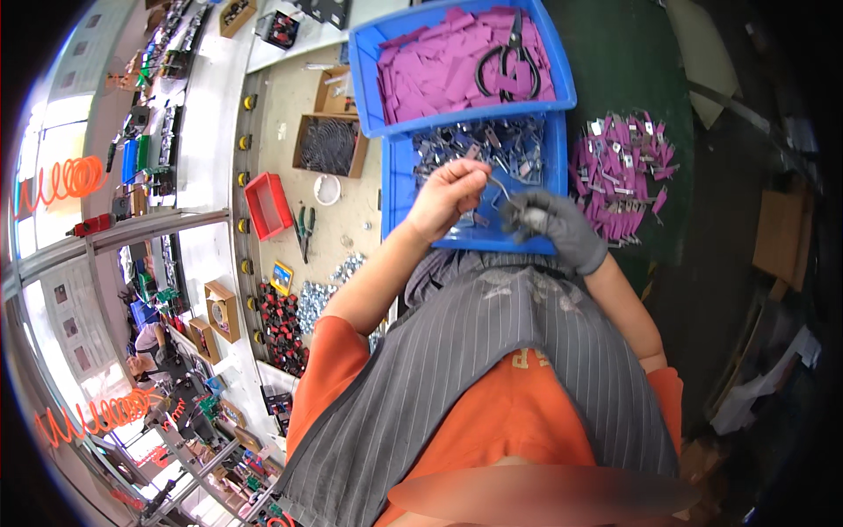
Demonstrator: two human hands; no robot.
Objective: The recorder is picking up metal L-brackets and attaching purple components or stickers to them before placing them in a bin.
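Observation:
My bare left hand is closed in a pinch over the near blue bin, with a thin bent metal piece sticking out from its fingertips toward the right. Just right of it, my right hand wears a grey glove. Its fingers are curled and a little blurred; something pale and shiny shows at them, too unclear to name. Under both hands, the near blue bin holds many small metal parts. Behind it, a second blue bin is filled with purple strips, and black-handled scissors lie on them.
A pile of purple strips with metal pieces lies right of the bins. On the left bench are a red tray, pliers, a cardboard box of dark parts, a white round container and heaps of small metal parts.

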